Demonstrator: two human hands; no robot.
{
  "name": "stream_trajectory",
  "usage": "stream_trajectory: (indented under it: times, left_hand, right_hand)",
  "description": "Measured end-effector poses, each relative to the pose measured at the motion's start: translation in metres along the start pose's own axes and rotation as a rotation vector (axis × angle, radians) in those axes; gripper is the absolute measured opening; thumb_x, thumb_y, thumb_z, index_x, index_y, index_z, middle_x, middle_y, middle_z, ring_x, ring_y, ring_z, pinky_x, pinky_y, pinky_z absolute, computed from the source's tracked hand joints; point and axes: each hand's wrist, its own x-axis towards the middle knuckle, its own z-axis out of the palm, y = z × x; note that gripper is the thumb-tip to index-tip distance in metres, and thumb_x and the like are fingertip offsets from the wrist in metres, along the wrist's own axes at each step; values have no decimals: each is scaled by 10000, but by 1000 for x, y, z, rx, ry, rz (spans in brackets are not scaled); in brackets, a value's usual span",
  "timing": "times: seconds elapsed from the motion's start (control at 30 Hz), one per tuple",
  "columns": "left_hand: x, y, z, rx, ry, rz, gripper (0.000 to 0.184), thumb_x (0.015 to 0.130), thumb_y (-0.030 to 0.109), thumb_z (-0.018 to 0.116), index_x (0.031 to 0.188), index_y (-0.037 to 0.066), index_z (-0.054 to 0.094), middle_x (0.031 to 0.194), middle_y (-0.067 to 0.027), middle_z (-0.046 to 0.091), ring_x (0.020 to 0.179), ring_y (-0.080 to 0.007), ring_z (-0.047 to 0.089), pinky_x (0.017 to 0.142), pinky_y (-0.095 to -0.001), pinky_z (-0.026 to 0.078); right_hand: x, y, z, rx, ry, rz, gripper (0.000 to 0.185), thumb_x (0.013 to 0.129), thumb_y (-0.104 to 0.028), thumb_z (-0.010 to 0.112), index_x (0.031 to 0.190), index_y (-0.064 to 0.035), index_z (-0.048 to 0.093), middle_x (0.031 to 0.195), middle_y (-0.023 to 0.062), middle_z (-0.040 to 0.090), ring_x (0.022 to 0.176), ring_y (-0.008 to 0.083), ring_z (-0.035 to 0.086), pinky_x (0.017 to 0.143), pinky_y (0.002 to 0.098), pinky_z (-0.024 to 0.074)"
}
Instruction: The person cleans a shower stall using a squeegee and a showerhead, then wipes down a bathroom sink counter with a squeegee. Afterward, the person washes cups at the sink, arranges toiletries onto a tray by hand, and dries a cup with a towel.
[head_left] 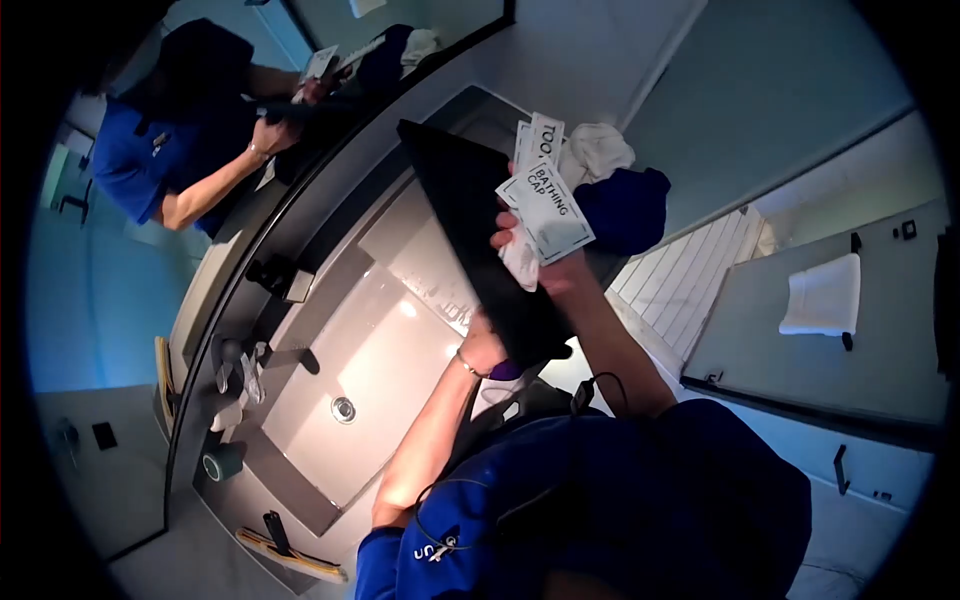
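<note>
A black flat-sided object, like a tray or box, is tilted over the sink's near side. My left hand is closed on its lower end, near something purple. Further up, my right hand is closed round white packets, one of them a packet marked "BATHING CAP". Another packet showing "TOO" sticks out behind it. White crumpled cloth and a dark blue cloth lie beside the packets. The right fingers are partly hidden by the packets.
The sink has a round drain and a dark faucet. Along the counter stand a green cup and a squeegee. A mirror lines the left. A white towel hangs on the right.
</note>
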Motion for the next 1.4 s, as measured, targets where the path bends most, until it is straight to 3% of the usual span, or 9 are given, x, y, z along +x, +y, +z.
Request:
stream_trajectory:
  times: [0.13, 0.27, 0.33, 0.47, 0.6, 0.93, 1.13, 1.17, 1.4]
  left_hand:
    - [-33, -9, -14, -1045, 122, -521, 351, 735, 67, 655, 1070, -10, 587, 976, -77, 640, 872, -190, 623, 744, -292, 527]
    - [-79, -13, -44, -1030, -202, -522, 611, 659, 23, 660, 1231, -54, 460, 1080, -152, 607, 958, -255, 613, 880, -370, 488]
    - [-87, -24, -44, -1094, -237, -432, 638, 679, 81, 691, 1243, -72, 435, 1092, -150, 599, 983, -248, 602, 894, -374, 477]
    - [-82, -30, -45, -801, 291, -805, 360, 826, 302, 658, 959, -29, 610, 860, -105, 658, 738, -201, 652, 672, -305, 542]
    - [-67, -10, -56, -813, 517, -595, 167, 832, 177, 633, 879, 16, 632, 783, -73, 651, 668, -187, 639, 623, -310, 541]
    - [-77, -40, -139, -960, 323, -470, 224, 899, 174, 536, 991, -24, 587, 903, -140, 653, 800, -241, 651, 724, -350, 542]
    - [-74, -40, -111, -1017, 450, -337, 430, 898, 87, 483, 1314, 50, 382, 1169, -96, 550, 988, -217, 589, 864, -360, 491]
    - [-67, -22, -102, -1025, 423, -340, 521, 887, 49, 473, 1376, 87, 298, 1156, -102, 543, 943, -212, 599, 839, -351, 503]
    - [-73, -79, -120, -1042, 387, -343, 239, 868, 23, 494, 1102, 53, 460, 876, -44, 595, 779, -151, 604, 719, -271, 514]
  right_hand:
    - [8, 9, -18, 11, 237, 97, 430, 890, -411, 459, 1237, -158, 477, 1017, 73, 592, 711, 216, 562, 614, 367, 463]
    - [21, 22, -45, -23, 219, 89, 354, 859, -357, 604, 1100, -104, 548, 999, 60, 627, 776, 190, 608, 639, 350, 499]
    - [37, 33, -57, -510, 334, -96, 307, 803, -157, 685, 1067, -68, 558, 958, 35, 618, 811, 142, 593, 695, 278, 488]
    - [48, 9, -37, -1137, 98, 101, 429, 712, -68, 734, 1091, -23, 538, 919, 32, 591, 836, 103, 573, 742, 252, 481]
    - [76, -27, -24, -1954, -190, 289, 588, 669, -186, 753, 1189, -34, 524, 953, 85, 629, 856, 171, 599, 790, 300, 470]
    - [85, -23, -22, -2127, -16, 211, 483, 764, -268, 667, 1198, -113, 523, 1077, 164, 601, 995, 314, 580, 862, 388, 452]
    - [37, 46, 2, -2208, -230, 303, 512, 768, -249, 647, 1251, -175, 491, 1133, 134, 552, 1036, 310, 548, 894, 372, 424]
    - [35, 63, -13, -2214, -241, 188, 481, 770, -222, 615, 1231, -232, 479, 1140, 112, 511, 1095, 306, 503, 908, 476, 388]
    - [60, 24, -67, -2370, 52, 68, 509, 698, -186, 712, 1184, -202, 561, 1112, 104, 536, 1005, 288, 557, 831, 412, 451]
